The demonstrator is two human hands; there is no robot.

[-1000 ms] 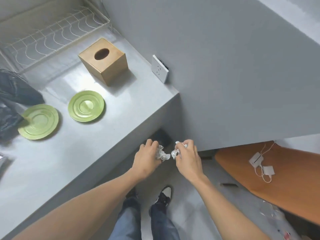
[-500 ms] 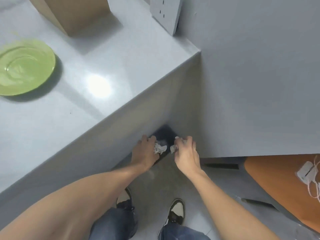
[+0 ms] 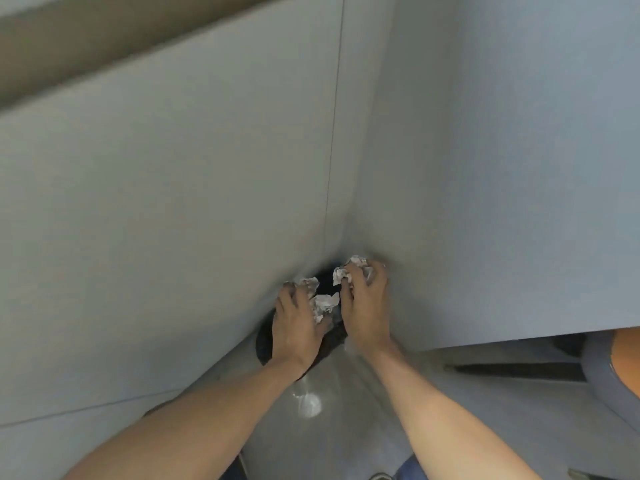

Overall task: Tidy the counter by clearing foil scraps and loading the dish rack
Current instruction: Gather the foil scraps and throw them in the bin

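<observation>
Both my hands are low down in the corner where the grey counter front meets the grey wall. My left hand holds crumpled foil scraps that stick out past its fingers. My right hand grips another crumpled foil scrap. Both hands hover over a dark bin on the floor, its opening mostly hidden by them. The plates and the dish rack are out of view.
The grey counter front fills the left. A grey wall fills the right. The floor below is glossy grey. An orange surface shows at the far right edge.
I have bent down much closer to the floor. The counter top, plates and box have left the view. Both hands have moved down over the dark bin with the foil in them.
</observation>
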